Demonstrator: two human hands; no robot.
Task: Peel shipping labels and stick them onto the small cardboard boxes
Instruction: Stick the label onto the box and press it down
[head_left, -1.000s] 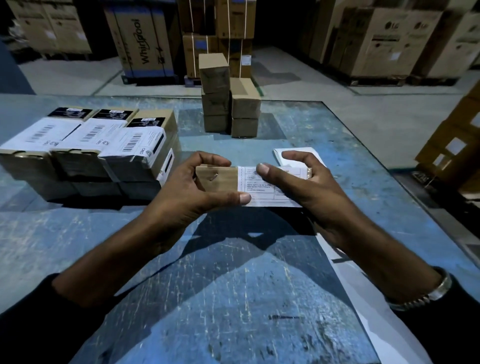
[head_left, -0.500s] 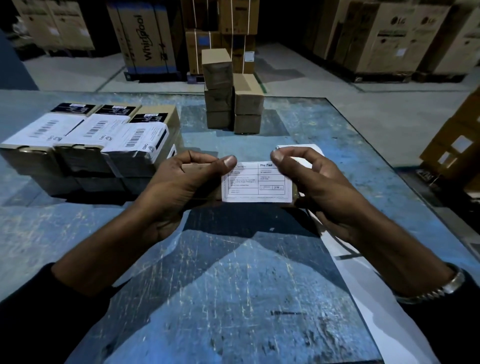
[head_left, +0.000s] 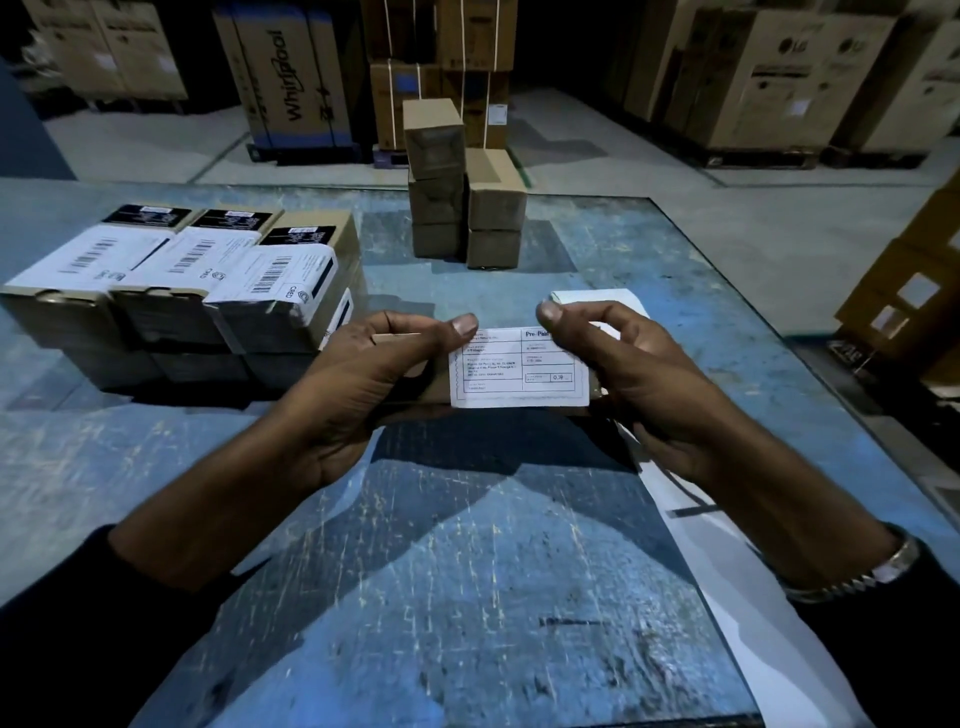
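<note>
Tilted up since 1 second ago, the small brown cardboard box (head_left: 410, 384) now shows its white printed shipping label (head_left: 519, 370) laid flat, left hand (head_left: 363, 384) gripping the box, right hand (head_left: 639, 374) steadying its other end above the blue desk (head_left: 467, 545), so this 1 looks stuck.

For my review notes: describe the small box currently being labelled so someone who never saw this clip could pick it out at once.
On the blue table, nearer than the stack of plain brown boxes at the far edge and right of the block of barcode-labelled boxes, find the two hands. The small cardboard box is held between the left hand and right hand. It alone is lifted and carries a white "Pre-Paid" label.
</note>
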